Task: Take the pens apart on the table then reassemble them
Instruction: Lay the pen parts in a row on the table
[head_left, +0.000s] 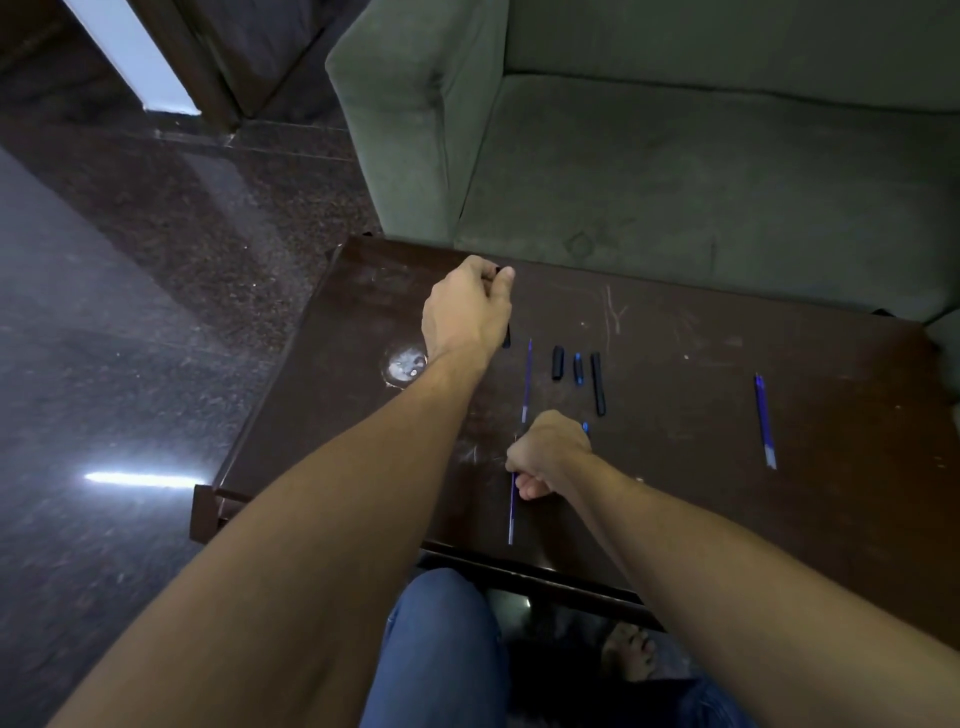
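The pens are seen taken apart on the dark wooden table. A black barrel is laid near the table's middle, with a short blue-tipped piece and a short black cap just to its left. Further left a thin blue refill is laid lengthwise. A second refill is found near the table's near edge, and a third well to the right. A black part is partly hidden, left of the cap.

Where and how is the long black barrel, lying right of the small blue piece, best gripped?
Probably pinch the black barrel at mid-length from above, fingers on its two long sides. It lies flat on the table, and the blue piece sits close on its left.
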